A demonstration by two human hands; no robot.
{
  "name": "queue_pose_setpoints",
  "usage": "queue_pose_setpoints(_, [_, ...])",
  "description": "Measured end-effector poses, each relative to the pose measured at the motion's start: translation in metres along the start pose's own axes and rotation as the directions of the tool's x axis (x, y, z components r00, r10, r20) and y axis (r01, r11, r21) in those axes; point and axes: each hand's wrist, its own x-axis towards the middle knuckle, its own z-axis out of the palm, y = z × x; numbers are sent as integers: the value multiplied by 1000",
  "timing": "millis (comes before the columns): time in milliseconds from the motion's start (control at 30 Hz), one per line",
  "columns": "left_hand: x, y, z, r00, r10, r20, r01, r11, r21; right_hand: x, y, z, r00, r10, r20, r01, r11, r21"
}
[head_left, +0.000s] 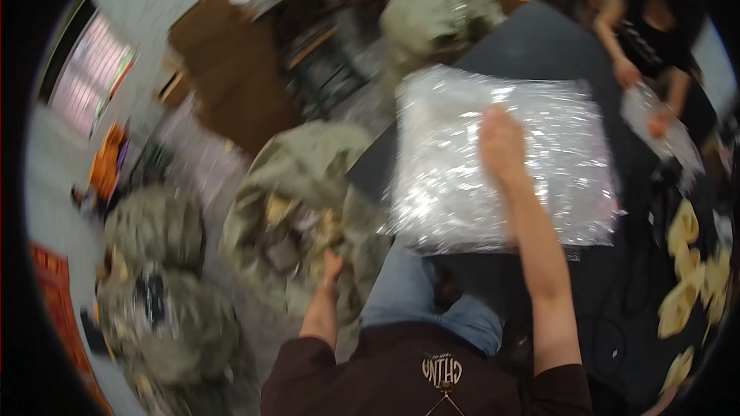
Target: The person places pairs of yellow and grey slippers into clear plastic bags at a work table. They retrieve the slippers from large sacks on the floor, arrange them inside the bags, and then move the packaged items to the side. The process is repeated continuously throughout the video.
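Note:
A thick stack of clear plastic bags (447, 131) lies on the dark table in front of me. My right hand (502, 145) is over the middle of it, fingers curled in; whether plastic is pinched in them is hidden. Low on my left, my left hand (333, 266) hangs at the mouth of a large open green sack (308, 146). Its fingers are small and blurred, so their state does not show. Inside the sack are pale yellowish pieces and a greyish piece (284, 256).
Across the dark table (532, 38), a person (655, 46) handles clear plastic. Pale yellow pieces (682, 300) lie along the right side. Stuffed green sacks (169, 323) stand at far left, another (439, 15) beyond the table. Brown cardboard (231, 62) stands behind the open sack.

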Motion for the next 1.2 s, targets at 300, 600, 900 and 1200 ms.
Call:
queue_pose_setpoints(300, [-9, 22, 0, 968, -133, -215, 135, 991, -6, 1, 8, 10, 994, 85, 71, -79, 993, -88])
queue_pose_setpoints(600, [54, 74, -9, 939, -246, 241, 336, 503, -796, 2, 2, 7, 988, 127, 84, -121, 990, -74])
queue_pose_setpoints(900, [34, 116, -19, 957, -93, -275, -66, 853, -518, -4, 6, 0, 986, 149, 77, -144, 988, -59])
queue_pose_setpoints(1200, [-151, 161, -236, 661, 243, -710, -210, 968, 135, -5, -3, -1, 987, 133, 89, -134, 991, 6])
